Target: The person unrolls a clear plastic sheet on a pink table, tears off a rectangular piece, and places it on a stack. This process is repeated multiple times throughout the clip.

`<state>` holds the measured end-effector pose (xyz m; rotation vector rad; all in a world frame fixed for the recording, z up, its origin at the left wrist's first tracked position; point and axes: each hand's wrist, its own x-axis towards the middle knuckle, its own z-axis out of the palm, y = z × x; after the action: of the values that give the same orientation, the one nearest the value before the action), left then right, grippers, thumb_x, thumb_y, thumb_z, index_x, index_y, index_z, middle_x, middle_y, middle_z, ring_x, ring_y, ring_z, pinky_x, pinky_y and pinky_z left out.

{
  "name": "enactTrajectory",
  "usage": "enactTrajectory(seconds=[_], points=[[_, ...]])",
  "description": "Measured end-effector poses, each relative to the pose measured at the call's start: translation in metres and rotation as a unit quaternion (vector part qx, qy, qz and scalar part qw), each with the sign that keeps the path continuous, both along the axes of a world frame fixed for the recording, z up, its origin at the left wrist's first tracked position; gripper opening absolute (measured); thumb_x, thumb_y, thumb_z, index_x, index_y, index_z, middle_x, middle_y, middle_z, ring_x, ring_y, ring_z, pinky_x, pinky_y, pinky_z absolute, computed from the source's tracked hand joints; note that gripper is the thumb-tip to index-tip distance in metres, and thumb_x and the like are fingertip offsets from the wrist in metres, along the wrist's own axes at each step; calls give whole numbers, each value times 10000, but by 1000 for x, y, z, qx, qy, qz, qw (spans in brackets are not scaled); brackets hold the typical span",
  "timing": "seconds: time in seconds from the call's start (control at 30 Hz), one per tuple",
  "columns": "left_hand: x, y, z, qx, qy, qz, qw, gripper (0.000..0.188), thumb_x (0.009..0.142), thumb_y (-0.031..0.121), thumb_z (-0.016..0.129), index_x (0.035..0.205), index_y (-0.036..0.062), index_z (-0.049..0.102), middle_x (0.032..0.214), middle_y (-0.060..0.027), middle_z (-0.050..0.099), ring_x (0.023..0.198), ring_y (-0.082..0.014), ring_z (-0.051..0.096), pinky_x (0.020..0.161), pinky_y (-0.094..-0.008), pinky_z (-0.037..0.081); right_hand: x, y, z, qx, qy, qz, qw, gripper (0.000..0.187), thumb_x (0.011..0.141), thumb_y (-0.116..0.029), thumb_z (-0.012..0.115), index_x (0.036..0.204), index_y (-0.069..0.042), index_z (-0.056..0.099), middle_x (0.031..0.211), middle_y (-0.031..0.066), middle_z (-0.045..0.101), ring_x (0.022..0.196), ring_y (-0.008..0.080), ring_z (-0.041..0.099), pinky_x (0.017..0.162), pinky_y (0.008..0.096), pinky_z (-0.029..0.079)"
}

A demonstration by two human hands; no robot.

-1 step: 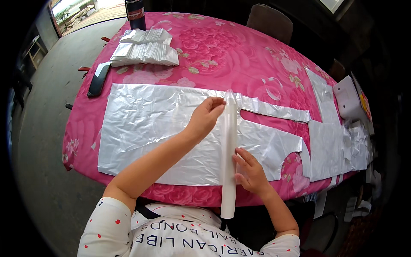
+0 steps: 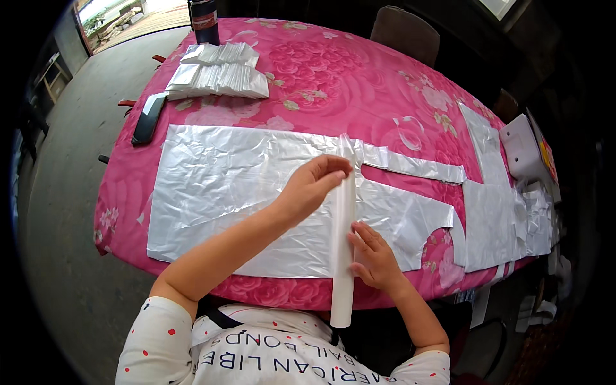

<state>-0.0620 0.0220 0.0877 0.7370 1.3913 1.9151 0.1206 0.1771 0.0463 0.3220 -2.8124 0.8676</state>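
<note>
A long white plastic roll [image 2: 343, 256], translucent at its far end, lies across a flat, silvery-white, apron-shaped plastic sheet [image 2: 218, 186]. Its near end juts past the table edge toward me. My left hand [image 2: 314, 186] reaches over the sheet to the upper part of the roll, fingers curled together and the thumb close under them; whether film is pinched there is hidden. Beside the roll's right side, lower down, my right hand [image 2: 376, 258] has its fingers apart, the tips at or very near the roll. The sheet's strap-like strips [image 2: 423, 168] extend to the right.
Folded white plastic packets [image 2: 218, 80] stand in rows at the far left, near a dark bottle [image 2: 204, 22] and a black phone [image 2: 149, 120]. More plastic sheets [image 2: 491, 224] lie at the right, by a white box [image 2: 521, 147]. Pink floral cloth [image 2: 333, 83] covers the table.
My left hand has shifted slightly right and nearer to me, its fingertips now over the roll. My right hand and the roll stay in place.
</note>
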Motion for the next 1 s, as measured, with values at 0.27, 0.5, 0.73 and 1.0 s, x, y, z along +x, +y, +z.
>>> enactTrajectory(seconds=[0.27, 0.5, 0.73, 1.0], points=[[119, -90, 100, 358, -195, -470, 783, 295, 925, 151, 473, 1148, -38, 510, 1091, -115, 520, 985, -185, 524, 833, -289, 421, -72, -94, 8, 42, -92, 276, 956, 528, 909, -466, 371, 1273, -101, 482, 1374, 91, 398, 1320, 286, 278, 1090, 456, 128], [124, -130, 89, 370, -137, -492, 777, 322, 928, 202, 465, 1116, -56, 513, 1051, -126, 518, 898, -196, 523, 753, -289, 430, -116, -137, 35, -88, -23, 304, 948, 448, 872, -355, 519, 1191, -40, 528, 1263, 128, 502, 1241, 306, 391, 1001, 416, 333], [122, -167, 92, 374, -176, -430, 803, 325, 926, 230, 468, 1093, -46, 510, 1012, -115, 516, 872, -190, 508, 718, -290, 417, -155, -159, 3, 103, 40, 268, 957, 515, 866, -365, 508, 1269, -50, 452, 1369, 129, 384, 1295, 296, 313, 1050, 418, 253], [88, -203, 73, 303, -3, -375, 876, 354, 885, 215, 540, 1139, -24, 481, 1066, -114, 510, 963, -212, 514, 829, -304, 408, -210, -258, -11, 103, 60, 315, 941, 469, 861, -383, 498, 1221, -84, 515, 1330, 96, 434, 1296, 272, 310, 1077, 437, 189]])
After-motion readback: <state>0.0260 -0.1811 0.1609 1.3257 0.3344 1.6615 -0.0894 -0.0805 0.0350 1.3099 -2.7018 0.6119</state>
